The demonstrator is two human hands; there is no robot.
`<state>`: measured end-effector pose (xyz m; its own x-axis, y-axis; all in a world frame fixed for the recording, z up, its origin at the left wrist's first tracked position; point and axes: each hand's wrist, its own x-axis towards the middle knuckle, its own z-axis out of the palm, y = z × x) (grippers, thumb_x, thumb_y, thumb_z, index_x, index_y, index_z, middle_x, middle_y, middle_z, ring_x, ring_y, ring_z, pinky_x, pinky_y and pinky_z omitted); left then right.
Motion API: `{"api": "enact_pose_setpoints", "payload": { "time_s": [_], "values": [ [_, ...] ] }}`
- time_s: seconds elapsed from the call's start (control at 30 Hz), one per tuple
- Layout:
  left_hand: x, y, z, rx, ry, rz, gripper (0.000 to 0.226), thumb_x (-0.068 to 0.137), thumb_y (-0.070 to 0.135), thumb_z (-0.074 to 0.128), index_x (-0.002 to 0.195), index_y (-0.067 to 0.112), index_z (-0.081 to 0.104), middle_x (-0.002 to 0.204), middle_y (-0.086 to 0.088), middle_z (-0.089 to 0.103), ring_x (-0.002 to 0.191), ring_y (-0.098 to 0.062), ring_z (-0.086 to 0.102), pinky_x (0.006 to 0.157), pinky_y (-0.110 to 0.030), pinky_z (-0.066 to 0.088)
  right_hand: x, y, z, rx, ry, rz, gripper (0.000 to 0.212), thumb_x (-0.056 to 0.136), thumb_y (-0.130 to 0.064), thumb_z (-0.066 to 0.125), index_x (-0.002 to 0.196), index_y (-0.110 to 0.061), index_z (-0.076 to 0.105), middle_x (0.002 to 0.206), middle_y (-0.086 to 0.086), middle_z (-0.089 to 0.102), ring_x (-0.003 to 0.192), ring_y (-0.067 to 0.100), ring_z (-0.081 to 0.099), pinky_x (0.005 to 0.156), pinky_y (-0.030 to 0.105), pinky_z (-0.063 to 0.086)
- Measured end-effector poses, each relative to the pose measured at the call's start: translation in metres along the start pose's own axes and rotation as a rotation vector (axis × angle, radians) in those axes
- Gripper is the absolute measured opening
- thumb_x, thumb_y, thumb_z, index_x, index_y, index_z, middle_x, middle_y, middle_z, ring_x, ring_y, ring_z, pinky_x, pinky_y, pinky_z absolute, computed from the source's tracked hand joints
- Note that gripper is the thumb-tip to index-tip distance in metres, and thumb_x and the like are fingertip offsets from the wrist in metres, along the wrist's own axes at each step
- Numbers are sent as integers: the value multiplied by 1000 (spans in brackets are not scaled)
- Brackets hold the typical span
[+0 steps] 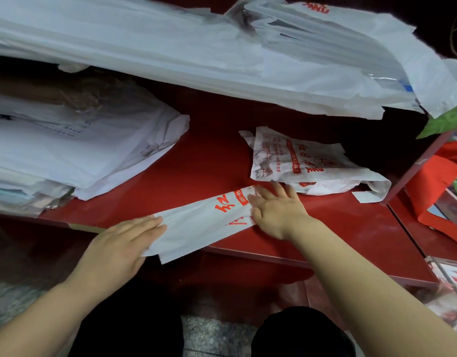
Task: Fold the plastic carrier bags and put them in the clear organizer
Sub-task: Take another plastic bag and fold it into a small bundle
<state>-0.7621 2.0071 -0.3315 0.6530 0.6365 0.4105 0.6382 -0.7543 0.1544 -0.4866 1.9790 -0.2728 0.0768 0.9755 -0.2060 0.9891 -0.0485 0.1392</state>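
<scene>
Left hand (119, 243), right hand (276, 211), fingers (147, 225) flat on folded bag (201, 224) (crumpled bag (294, 158) beside)

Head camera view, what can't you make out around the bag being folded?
In the head view:
Folded bag: the left hand and right hand cover parts of it, including some red print.
Clear organizer: cut off by the right edge; its fill is unknown.
White stack at left: blurred, cut by the left edge; uncountable.
Crumpled bag: small print too tiny to read.
</scene>
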Motion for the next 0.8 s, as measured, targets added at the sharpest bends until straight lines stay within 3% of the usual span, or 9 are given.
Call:
{"api": "enact_pose_setpoints", "payload": {
  "time_s": [0.07, 0.23, 0.3, 0.4, 0.5, 0.57, 0.63, 0.7, 0.8],
  "values": [
    [-1, 1, 0, 24, 103, 65, 43, 67, 11, 37, 91, 8, 73, 92, -8, 72, 95, -15, 55, 80, -24, 38, 16, -3, -5, 2, -10, 6, 48, 98, -31, 21, 146, -27, 18, 156, 0, 2, 142, 27, -10, 112, 46, -8],
    [10, 18, 6, 76, 228, 126, 38, 67, 12, 39, 74, 9, 76, 80, -4, 73, 76, -17, 69, 72, -28, 38, 27, -10, -5, 21, 118, 15, 58, 90, -36, 10, 146, -23, 18, 156, 4, 3, 142, 25, -10, 113, 44, -9],
    [14, 28, 10, 87, 229, 119, 38, 64, 16, 39, 72, 11, 76, 78, -3, 73, 70, -16, 69, 70, -28, 37, 13, -15, 7, 121, 370, -84, 78, 71, -37, 4, 142, -17, 29, 154, 8, 16, 142, 27, 6, 114, 40, 1],
    [22, 51, 16, 79, 232, 101, 37, 61, 19, 37, 67, 15, 73, 72, 2, 71, 76, -14, 58, 62, -25, 38, -19, -22, 32, 344, 648, -328, 62, 66, -25, 30, 117, -6, 58, 128, 18, 54, 122, 28, 42, 101, 35, 34],
    [26, 79, 23, 51, 182, 99, 32, 62, 19, 38, 58, 17, 69, 60, 6, 65, 63, -13, 57, 44, -21, 45, -50, -26, 62, 413, 616, -424, 52, 62, -22, 40, 112, -13, 56, 119, 9, 62, 113, 19, 49, 99, 32, 38],
    [27, 99, 24, 14, 127, 111, 31, 64, 22, 39, 56, 18, 69, 57, 8, 63, 54, -13, 60, 43, -18, 45, -59, -23, 76, 383, 637, -422, 44, 65, -24, 43, 109, -20, 51, 115, 4, 65, 110, 17, 55, 95, 33, 44],
    [24, 112, 25, -45, 86, 152, 34, 70, 33, 41, 63, 21, 72, 64, 10, 66, 59, -9, 61, 55, -21, 46, -60, -13, 83, 458, 713, -398, 32, 71, -23, 48, 102, -20, 51, 107, 5, 69, 104, 16, 57, 91, 30, 47],
    [19, 116, 23, -150, 48, 230, 42, 76, 51, 45, 82, 22, 74, 86, 10, 71, 81, -4, 61, 82, -18, 40, -62, -5, 85, 609, 779, -354, 27, 68, -15, 49, 93, -14, 60, 99, 9, 71, 101, 16, 56, 89, 25, 45],
    [11, 107, 18, -364, 40, 263, 46, 91, 59, 35, 110, 26, 60, 113, 9, 62, 109, -2, 51, 104, -19, 23, -70, 5, 86, 712, 746, -329, 31, 64, -7, 44, 81, -2, 70, 95, 11, 71, 102, 16, 55, 101, 10, 31]
  ]
}}
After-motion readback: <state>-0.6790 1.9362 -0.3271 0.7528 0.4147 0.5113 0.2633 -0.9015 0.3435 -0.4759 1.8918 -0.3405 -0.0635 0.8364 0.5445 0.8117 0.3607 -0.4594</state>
